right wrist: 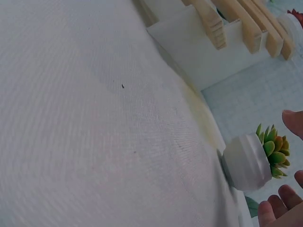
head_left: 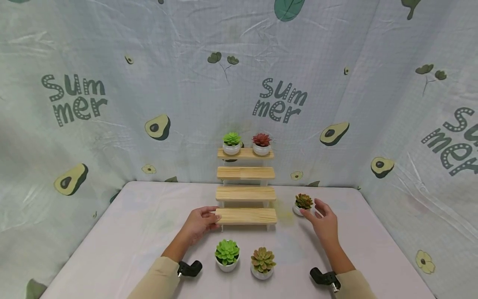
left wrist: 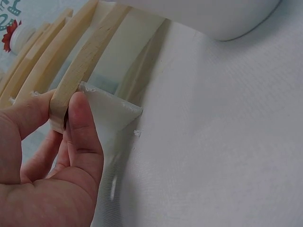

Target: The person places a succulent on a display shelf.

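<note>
My left hand (head_left: 201, 224) pinches the left end of the lowest wooden step (head_left: 246, 216) of a tiered plant stand; in the left wrist view the thumb and fingers (left wrist: 81, 125) press either side of the board. My right hand (head_left: 324, 222) is at the right side of a small potted succulent (head_left: 303, 202) with brownish-green leaves in a white pot. In the right wrist view its thumb and fingers are spread apart near the succulent's leaves (right wrist: 275, 150), with a gap to the white pot (right wrist: 247, 161).
On the top step stand a green succulent (head_left: 232, 143) and a red succulent (head_left: 261, 144). Before the stand are a bright green succulent (head_left: 227, 254) and a reddish-green succulent (head_left: 263, 262). A printed cloth (head_left: 194, 95) hangs behind the pale table (head_left: 149, 232).
</note>
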The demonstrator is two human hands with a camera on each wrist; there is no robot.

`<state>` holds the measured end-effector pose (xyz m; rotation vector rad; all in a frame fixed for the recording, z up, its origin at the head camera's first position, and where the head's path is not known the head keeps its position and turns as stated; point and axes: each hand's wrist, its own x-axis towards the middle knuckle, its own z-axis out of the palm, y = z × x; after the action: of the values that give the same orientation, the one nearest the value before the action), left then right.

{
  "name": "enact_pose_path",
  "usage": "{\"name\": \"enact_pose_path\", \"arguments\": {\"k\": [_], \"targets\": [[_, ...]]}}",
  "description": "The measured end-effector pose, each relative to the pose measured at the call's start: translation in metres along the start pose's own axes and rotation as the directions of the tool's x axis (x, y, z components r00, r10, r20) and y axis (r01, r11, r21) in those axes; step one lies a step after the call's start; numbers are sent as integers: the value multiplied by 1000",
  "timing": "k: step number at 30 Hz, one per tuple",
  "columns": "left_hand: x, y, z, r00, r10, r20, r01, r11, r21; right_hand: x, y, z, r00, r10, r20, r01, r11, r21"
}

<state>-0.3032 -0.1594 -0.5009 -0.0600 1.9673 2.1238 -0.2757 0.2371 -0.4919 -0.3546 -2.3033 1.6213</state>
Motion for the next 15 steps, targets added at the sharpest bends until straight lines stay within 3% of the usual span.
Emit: {"name": "enact_pose_path", "arguments": {"k": [8,15], "targets": [[0,-1,1,1000,-3,-12,3,1000,-1,6,2,3,996,71,50,-70,997,-15],[-2,0,2,1000,-3,-22,3,1000,4,18,8,8,994,76,74,-75,997,-5]]}}
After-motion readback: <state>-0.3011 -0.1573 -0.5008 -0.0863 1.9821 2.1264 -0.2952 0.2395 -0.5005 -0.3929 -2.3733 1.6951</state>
